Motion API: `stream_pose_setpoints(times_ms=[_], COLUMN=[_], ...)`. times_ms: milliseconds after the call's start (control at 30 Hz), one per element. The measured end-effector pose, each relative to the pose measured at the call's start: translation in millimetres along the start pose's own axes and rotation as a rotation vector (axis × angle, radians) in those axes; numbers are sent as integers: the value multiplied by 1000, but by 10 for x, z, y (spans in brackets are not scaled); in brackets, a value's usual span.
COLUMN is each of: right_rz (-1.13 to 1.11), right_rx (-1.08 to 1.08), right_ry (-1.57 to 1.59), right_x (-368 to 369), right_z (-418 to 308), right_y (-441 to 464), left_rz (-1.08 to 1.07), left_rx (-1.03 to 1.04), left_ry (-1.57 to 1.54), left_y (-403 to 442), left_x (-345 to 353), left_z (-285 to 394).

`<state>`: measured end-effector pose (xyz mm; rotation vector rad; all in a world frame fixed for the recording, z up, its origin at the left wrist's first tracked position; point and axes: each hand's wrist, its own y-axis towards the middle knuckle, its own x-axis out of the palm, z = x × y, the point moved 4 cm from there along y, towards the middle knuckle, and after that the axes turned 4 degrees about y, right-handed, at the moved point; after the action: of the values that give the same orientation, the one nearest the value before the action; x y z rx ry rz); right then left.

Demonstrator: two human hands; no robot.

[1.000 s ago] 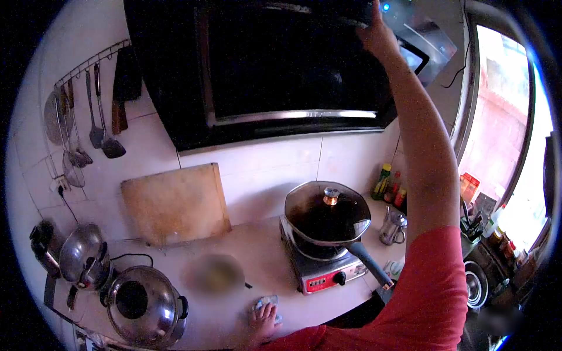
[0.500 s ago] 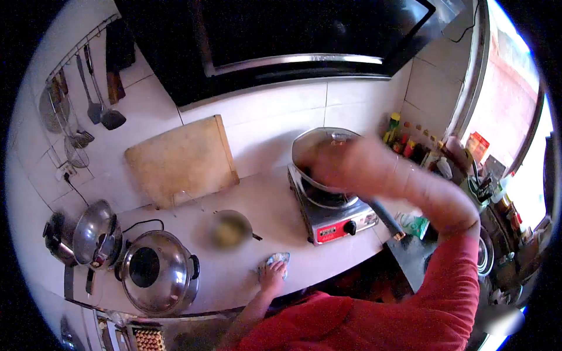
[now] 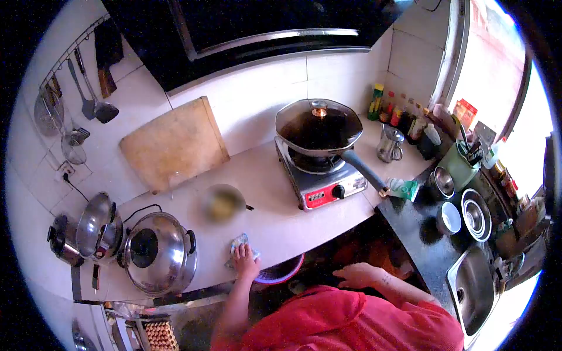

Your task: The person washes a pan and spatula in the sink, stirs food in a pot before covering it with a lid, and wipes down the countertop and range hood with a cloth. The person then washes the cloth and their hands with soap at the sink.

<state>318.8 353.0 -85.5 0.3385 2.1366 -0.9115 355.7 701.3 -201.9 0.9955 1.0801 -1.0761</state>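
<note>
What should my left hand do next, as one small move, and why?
Probably slide the cloth sideways along the counter: the left hand rests on it, and the surface right beside it looks bare.

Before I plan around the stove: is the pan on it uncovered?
No, a glass lid sits over the pan on the stove.

Bright white light comes in through the window (image 3: 489, 64) on the right, so bright that parts turn plain white. The range hood (image 3: 263, 29) is very dark. Shiny spots glow on the steamer lid (image 3: 155, 251). One round patch on the counter (image 3: 269, 216) is all fuzzy. The edges bend and go black.
</note>
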Motion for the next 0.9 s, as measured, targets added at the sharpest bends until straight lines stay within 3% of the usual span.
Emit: stream_pose_setpoints(times_ms=[67,133,200,300,400,500,533,567,633,733,767,833,900], right_rz=[113,111,81,188,411,655,552,428,385,491,620,536,542], right_rx=[-216,-206,-88,-127,-298,-387,-379,-260,-282,-122,-100,27,32], right_ry=[68,104,132,228,516,1029,1296,1315,1401,1392,1335,1739,1830], right_x=[421,471,250,163,-3,207,-25,-130,-68,-63,-101,-132,-64], right_z=[108,31,-214,-147,-71,169,-126,-240,-181,184,316,523,773], right_y=[58,47,-10,158,397,916,713,602,692,693,675,521,445], left_rz=[-104,-160,-41,-189,-80,-187,-237,-356,-352,-402,-413,-524,-670], left_rx=[-78,-70,117,-58,-136,-190,-232,-331,-453,-396,-382,-364,-263], left_ry=[49,110,69,-702,-1020,-1321,-1378,-1575,-1786,-1563,-1455,-1570,-1666], left_y=[26,59,-2,142,-75,-250,-318,-380,-385,-374,-381,-387,-374], left_x=[23,40,-72,677,-183,-373,-672,-733,-503,-574,-655,-515,-646], left_z=[147,393,715,687,1123,1385,1579,1710,1789,1900,1942,1920,1983])
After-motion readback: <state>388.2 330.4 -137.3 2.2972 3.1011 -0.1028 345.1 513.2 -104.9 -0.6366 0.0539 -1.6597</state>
